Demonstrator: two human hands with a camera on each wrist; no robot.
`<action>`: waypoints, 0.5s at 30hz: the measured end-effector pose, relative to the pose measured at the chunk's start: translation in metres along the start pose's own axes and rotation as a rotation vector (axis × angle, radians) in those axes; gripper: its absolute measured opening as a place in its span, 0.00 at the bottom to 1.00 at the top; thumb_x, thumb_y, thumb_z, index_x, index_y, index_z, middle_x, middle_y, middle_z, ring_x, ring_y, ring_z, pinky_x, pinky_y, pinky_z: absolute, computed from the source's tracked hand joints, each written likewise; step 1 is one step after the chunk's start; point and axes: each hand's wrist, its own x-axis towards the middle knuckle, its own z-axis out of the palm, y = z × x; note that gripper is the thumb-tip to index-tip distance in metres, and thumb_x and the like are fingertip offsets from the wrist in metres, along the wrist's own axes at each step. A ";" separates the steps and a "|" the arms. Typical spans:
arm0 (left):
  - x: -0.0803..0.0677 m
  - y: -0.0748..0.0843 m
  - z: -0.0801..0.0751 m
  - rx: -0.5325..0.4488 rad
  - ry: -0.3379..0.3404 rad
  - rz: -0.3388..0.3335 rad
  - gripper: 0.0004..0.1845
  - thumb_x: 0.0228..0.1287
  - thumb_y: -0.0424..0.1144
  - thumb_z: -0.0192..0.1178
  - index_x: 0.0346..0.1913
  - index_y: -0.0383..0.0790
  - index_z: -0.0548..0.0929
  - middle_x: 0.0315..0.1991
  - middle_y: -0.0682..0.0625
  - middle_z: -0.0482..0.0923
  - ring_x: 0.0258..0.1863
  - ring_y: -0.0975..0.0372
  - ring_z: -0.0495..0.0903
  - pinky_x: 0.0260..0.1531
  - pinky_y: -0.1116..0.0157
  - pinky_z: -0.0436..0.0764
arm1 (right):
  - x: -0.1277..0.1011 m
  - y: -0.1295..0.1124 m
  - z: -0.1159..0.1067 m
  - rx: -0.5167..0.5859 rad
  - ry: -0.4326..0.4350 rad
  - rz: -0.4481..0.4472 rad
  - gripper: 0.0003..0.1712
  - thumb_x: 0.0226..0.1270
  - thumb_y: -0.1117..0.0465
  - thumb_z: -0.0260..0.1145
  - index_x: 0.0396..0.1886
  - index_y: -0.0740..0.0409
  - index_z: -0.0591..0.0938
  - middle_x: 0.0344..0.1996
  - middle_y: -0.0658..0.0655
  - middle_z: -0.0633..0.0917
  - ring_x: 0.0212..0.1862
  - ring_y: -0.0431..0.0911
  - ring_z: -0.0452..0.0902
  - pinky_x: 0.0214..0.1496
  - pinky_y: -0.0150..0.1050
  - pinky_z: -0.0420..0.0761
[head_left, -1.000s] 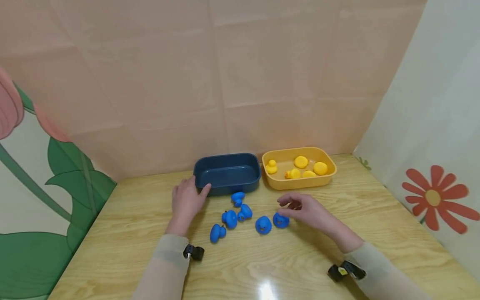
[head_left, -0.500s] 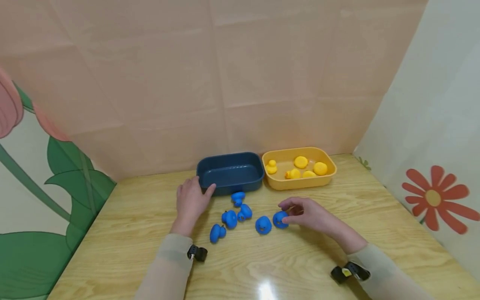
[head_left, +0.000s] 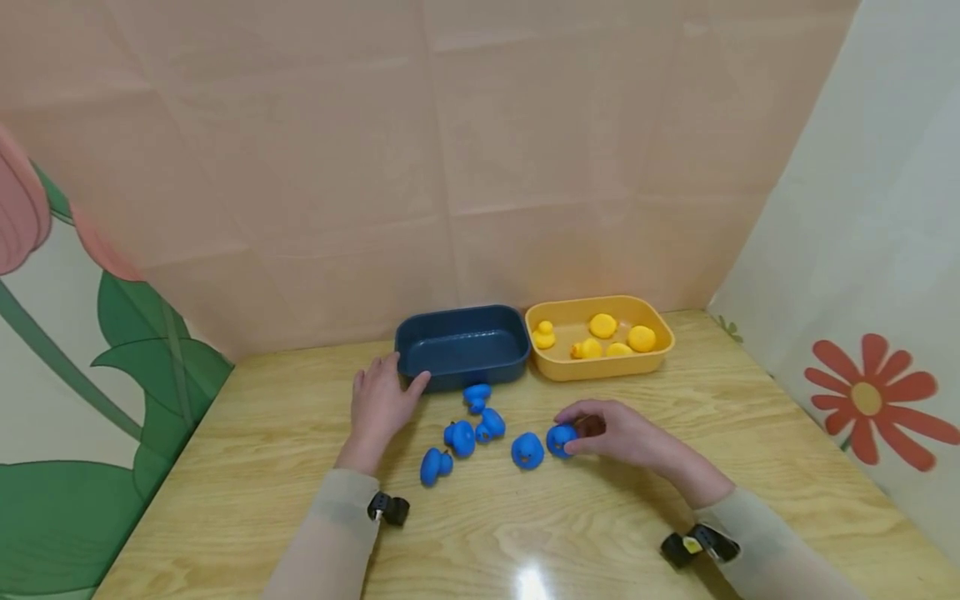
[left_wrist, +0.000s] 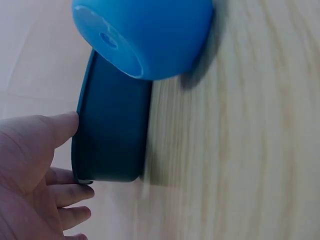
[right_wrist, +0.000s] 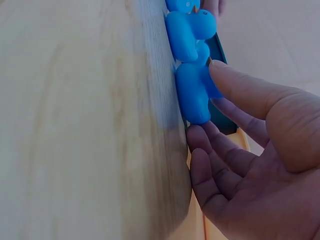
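Head view: a navy tray (head_left: 462, 343) stands on the table (head_left: 262, 433).
Left hand's grip (head_left: 378, 406): clamped on the navy tray's near left corner.
Right hand's grip (head_left: 626, 429): clamped on a blue duck (head_left: 557, 438), nearer than the navy tray, past its right end.
Other blue ducks (head_left: 527, 451): five, in front of the navy tray.
Yellow tray (head_left: 600, 368): right beside the navy tray, yellow ducks (head_left: 641, 337) inside.

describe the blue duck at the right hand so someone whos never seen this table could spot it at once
Start at the yellow tray, back right on the wooden table. In front is the person's right hand, with the blue duck between thumb and fingers. Unlike the other five blue ducks, it has a hand on it, and it sits farthest right.
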 end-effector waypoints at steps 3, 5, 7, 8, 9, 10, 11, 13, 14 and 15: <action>0.000 -0.001 0.000 -0.005 -0.003 0.006 0.41 0.71 0.63 0.55 0.73 0.34 0.67 0.71 0.36 0.67 0.75 0.42 0.58 0.74 0.42 0.48 | -0.001 -0.001 0.001 0.008 -0.005 -0.006 0.17 0.66 0.52 0.73 0.52 0.49 0.85 0.44 0.52 0.84 0.44 0.51 0.75 0.44 0.37 0.78; 0.000 -0.002 -0.001 -0.007 -0.001 0.005 0.41 0.71 0.64 0.55 0.73 0.34 0.67 0.71 0.36 0.67 0.75 0.42 0.58 0.74 0.42 0.48 | -0.001 -0.001 0.002 0.021 -0.007 0.000 0.15 0.66 0.52 0.73 0.51 0.48 0.86 0.45 0.51 0.85 0.45 0.51 0.76 0.45 0.37 0.78; 0.000 -0.002 -0.001 -0.008 0.001 0.005 0.41 0.72 0.64 0.55 0.73 0.34 0.67 0.71 0.37 0.67 0.75 0.43 0.58 0.74 0.42 0.48 | 0.000 -0.002 0.002 0.029 -0.006 0.001 0.15 0.67 0.53 0.73 0.51 0.48 0.86 0.46 0.51 0.85 0.46 0.51 0.76 0.47 0.37 0.78; 0.000 -0.002 0.000 -0.007 0.001 0.006 0.41 0.72 0.64 0.55 0.73 0.34 0.67 0.71 0.37 0.67 0.75 0.43 0.58 0.74 0.42 0.48 | 0.000 -0.002 0.002 0.034 -0.007 -0.001 0.15 0.67 0.53 0.72 0.52 0.48 0.86 0.46 0.51 0.85 0.46 0.52 0.76 0.47 0.37 0.78; 0.001 -0.002 0.000 -0.005 0.001 0.007 0.41 0.72 0.63 0.54 0.73 0.34 0.67 0.71 0.37 0.67 0.75 0.43 0.58 0.74 0.42 0.49 | 0.000 -0.002 0.002 0.037 -0.007 -0.004 0.15 0.67 0.54 0.72 0.52 0.48 0.86 0.47 0.51 0.85 0.46 0.52 0.77 0.48 0.38 0.78; 0.001 -0.002 0.000 -0.003 0.002 0.007 0.41 0.72 0.63 0.54 0.73 0.34 0.67 0.71 0.37 0.67 0.75 0.43 0.58 0.74 0.42 0.49 | 0.000 -0.002 0.002 0.040 -0.007 -0.007 0.14 0.68 0.54 0.72 0.52 0.49 0.86 0.47 0.51 0.85 0.47 0.52 0.77 0.49 0.38 0.78; 0.001 -0.003 0.001 -0.001 0.002 0.007 0.41 0.72 0.63 0.54 0.73 0.35 0.67 0.71 0.37 0.67 0.75 0.43 0.58 0.74 0.42 0.49 | 0.000 -0.002 0.002 0.040 -0.007 -0.015 0.14 0.68 0.55 0.72 0.52 0.50 0.86 0.47 0.51 0.85 0.47 0.52 0.77 0.49 0.38 0.78; 0.001 -0.002 0.001 0.002 0.004 0.005 0.41 0.72 0.64 0.54 0.73 0.35 0.67 0.71 0.38 0.68 0.75 0.43 0.58 0.74 0.42 0.49 | -0.001 -0.002 0.001 0.040 -0.004 -0.024 0.14 0.69 0.55 0.71 0.52 0.50 0.85 0.48 0.52 0.85 0.48 0.53 0.77 0.50 0.39 0.79; 0.002 -0.002 0.001 0.001 0.005 0.006 0.41 0.72 0.64 0.54 0.73 0.35 0.67 0.71 0.38 0.68 0.75 0.43 0.58 0.74 0.42 0.48 | -0.001 -0.002 0.001 0.035 0.002 -0.030 0.14 0.69 0.55 0.71 0.51 0.51 0.85 0.48 0.52 0.85 0.48 0.53 0.77 0.50 0.40 0.79; 0.002 -0.002 0.001 -0.002 0.008 0.007 0.41 0.72 0.64 0.54 0.73 0.35 0.67 0.71 0.38 0.68 0.75 0.43 0.58 0.74 0.42 0.48 | -0.001 -0.002 0.001 0.031 0.010 -0.029 0.14 0.69 0.55 0.71 0.51 0.50 0.86 0.47 0.52 0.85 0.48 0.52 0.78 0.51 0.40 0.79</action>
